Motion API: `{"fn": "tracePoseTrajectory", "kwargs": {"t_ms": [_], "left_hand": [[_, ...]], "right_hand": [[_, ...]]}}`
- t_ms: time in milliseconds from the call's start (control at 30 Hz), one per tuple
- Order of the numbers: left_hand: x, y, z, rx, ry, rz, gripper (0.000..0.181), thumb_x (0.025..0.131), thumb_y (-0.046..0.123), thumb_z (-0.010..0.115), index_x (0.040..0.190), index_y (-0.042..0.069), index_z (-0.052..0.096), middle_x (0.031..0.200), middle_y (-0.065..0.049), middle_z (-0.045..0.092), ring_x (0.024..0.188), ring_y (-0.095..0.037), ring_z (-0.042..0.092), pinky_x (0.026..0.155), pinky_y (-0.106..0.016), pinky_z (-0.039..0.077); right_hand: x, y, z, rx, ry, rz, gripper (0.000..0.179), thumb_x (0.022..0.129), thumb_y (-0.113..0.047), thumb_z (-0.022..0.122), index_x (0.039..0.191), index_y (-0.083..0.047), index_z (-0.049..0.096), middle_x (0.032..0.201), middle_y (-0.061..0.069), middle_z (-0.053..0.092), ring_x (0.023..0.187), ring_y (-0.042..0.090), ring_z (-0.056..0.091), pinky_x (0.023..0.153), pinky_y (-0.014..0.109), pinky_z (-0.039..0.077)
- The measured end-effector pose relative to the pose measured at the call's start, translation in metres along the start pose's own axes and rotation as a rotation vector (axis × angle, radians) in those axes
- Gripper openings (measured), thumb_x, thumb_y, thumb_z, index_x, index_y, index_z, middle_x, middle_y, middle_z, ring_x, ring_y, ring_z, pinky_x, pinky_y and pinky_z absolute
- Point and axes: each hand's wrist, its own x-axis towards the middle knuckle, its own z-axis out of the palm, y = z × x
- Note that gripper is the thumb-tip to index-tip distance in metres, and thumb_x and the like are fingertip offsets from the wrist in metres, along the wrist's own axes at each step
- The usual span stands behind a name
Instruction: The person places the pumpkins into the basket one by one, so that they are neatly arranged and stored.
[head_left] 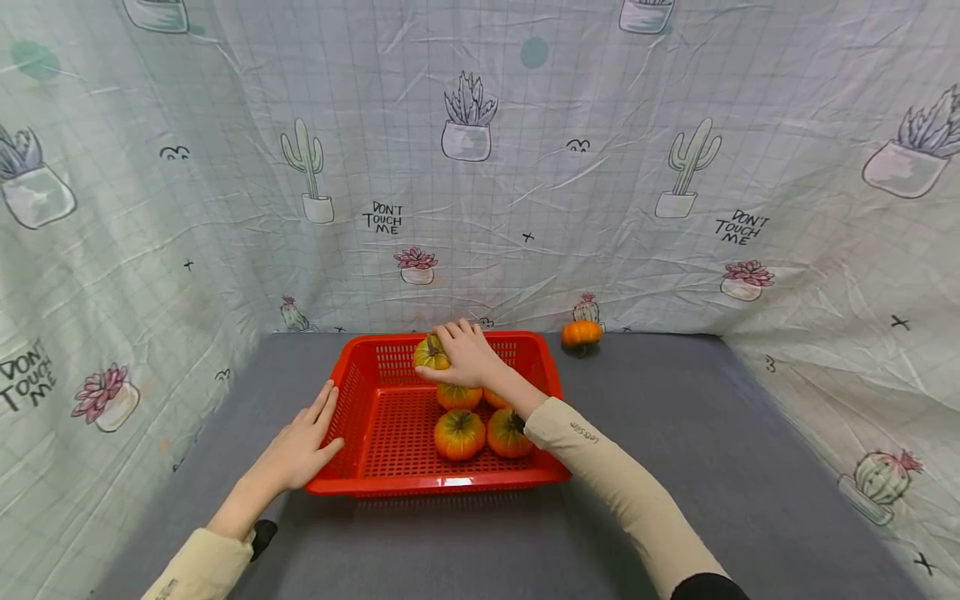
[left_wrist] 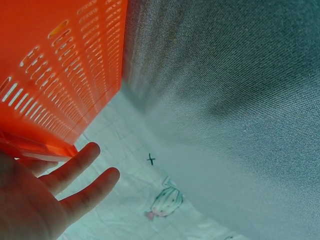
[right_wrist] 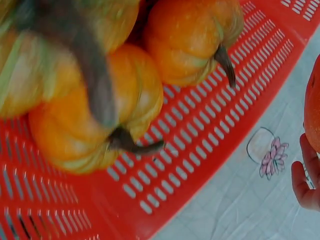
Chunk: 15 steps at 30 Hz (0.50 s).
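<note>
My right hand (head_left: pixel 467 357) grips a small yellow-green pumpkin (head_left: pixel 431 353) above the back of a red plastic basket (head_left: pixel 438 483). Only that hand's fingertips (right_wrist: pixel 302 185) and a slice of the held pumpkin (right_wrist: pixel 313 107) show at the edge of the right wrist view. Several orange pumpkins (head_left: pixel 460 434) sit in the basket's right half, some partly hidden by my right hand and forearm. At the basket's left rim lies my left hand (head_left: pixel 300 446), fingers extended and touching the rim. In the left wrist view, its fingers (left_wrist: pixel 82 160) are spread beside the slotted basket wall (left_wrist: pixel 65 65).
Another orange pumpkin (head_left: pixel 581 334) lies on the grey tabletop (head_left: pixel 660 433), behind and right of the basket. A patterned cloth (head_left: pixel 525 192) hangs along the back and both sides of the table.
</note>
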Motion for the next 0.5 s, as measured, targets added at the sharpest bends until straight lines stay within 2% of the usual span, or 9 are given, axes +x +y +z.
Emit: {"fn": "tracePoseTrajectory", "kwargs": {"t_ms": [233, 500], "left_hand": [[0.001, -0.001, 0.0, 0.002, -0.008, -0.004, 0.07, 0.089, 0.027, 0.049, 0.142, -0.003, 0.014, 0.149, -0.019, 0.011, 0.121, -0.048, 0.033, 0.088, -0.057, 0.036], [0.002, -0.001, 0.0, 0.003, 0.007, 0.011, 0.07, 0.088, 0.026, 0.05, 0.141, -0.003, 0.016, 0.148, -0.019, 0.013, 0.119, -0.048, 0.035, 0.086, -0.056, 0.037]], "right_hand": [[0.009, -0.014, 0.015, 0.065, -0.034, 0.038, 0.07, 0.08, -0.064, 0.042, 0.127, -0.012, 0.041, 0.124, 0.009, 0.044, 0.112, 0.027, 0.039, 0.092, 0.042, 0.032], [0.017, -0.026, 0.033, 0.095, -0.06, 0.055, 0.063, 0.08, -0.064, 0.043, 0.119, -0.014, 0.042, 0.11, 0.008, 0.037, 0.102, 0.023, 0.035, 0.082, 0.034, 0.03]]}}
